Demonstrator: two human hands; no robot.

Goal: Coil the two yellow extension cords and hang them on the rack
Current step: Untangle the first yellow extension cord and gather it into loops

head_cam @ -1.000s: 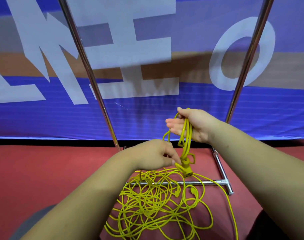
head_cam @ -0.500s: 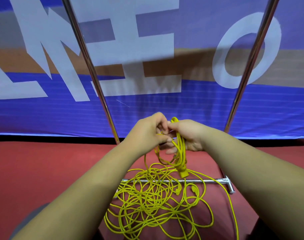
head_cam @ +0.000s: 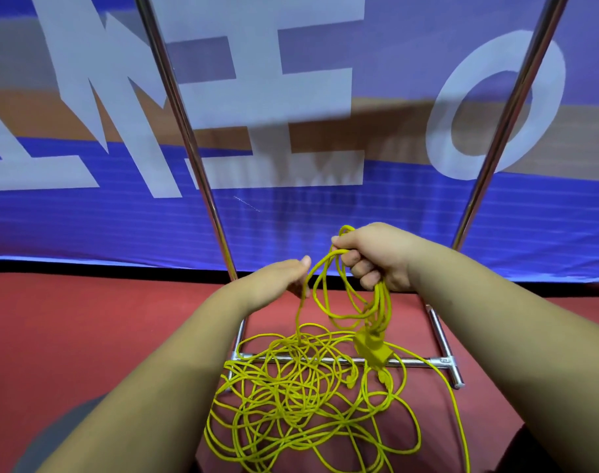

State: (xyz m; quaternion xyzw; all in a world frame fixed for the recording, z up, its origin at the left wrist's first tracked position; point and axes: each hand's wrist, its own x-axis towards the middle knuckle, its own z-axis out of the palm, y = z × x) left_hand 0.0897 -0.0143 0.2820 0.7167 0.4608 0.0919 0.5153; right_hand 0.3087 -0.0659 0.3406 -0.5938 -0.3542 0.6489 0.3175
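A tangled heap of yellow extension cord [head_cam: 301, 401] lies on the red floor over the rack's low crossbar. My right hand [head_cam: 373, 254] grips a few hanging loops of cord [head_cam: 352, 295], and a yellow plug block [head_cam: 371, 348] dangles below them. My left hand [head_cam: 277, 278] pinches a strand that runs down from the loops to the heap. The metal rack [head_cam: 325, 360] stands in front of me, its two chrome uprights [head_cam: 185, 131] rising out of view at the top.
A blue, white and brown banner [head_cam: 291, 97] hangs right behind the rack. The rack's right foot [head_cam: 443, 346] juts toward me on the red floor. One cord strand [head_cam: 458, 411] trails off the bottom edge. A grey shape sits at the lower left.
My hands met at the loops half a second ago and have parted again. The left hand has slid down and left along a strand; the right hand keeps the loops and has closed round them.
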